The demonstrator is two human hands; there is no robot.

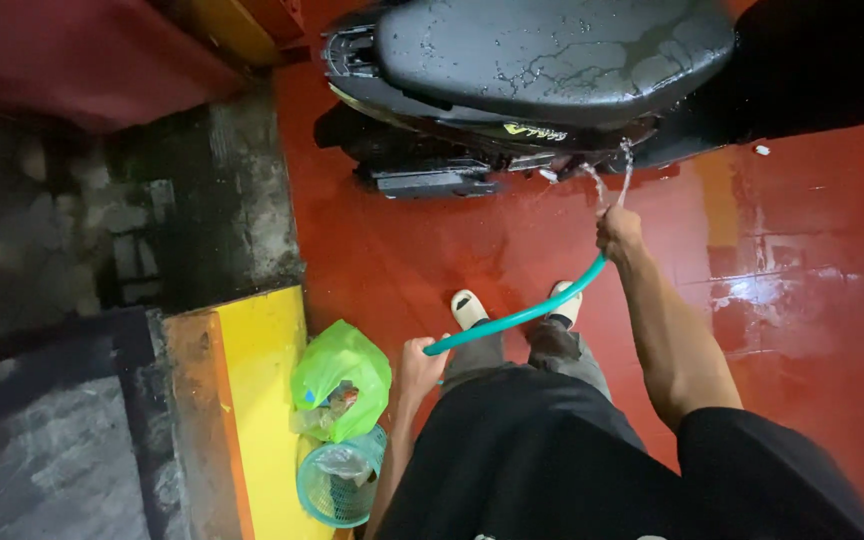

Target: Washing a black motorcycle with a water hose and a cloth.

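Green hose (pixel 527 312): long axis slanting between the hands; right hand (pixel 618 232) clenched on the spraying end just below the wet scooter (pixel 542 70), left hand (pixel 420 362) closed on the lower run (green bag (pixel 342 375) beside it)

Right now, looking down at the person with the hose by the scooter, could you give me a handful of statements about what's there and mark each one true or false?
1. The right hand holds the end of the green hose, and water sprays from it toward the scooter. True.
2. The left hand is empty. False: it grips the hose further back.
3. The scooter's seat is dry. False: water lies on it.
4. A green plastic bag sits over a mesh basket beside the person's left side. True.
5. The floor is blue. False: it is red and wet.
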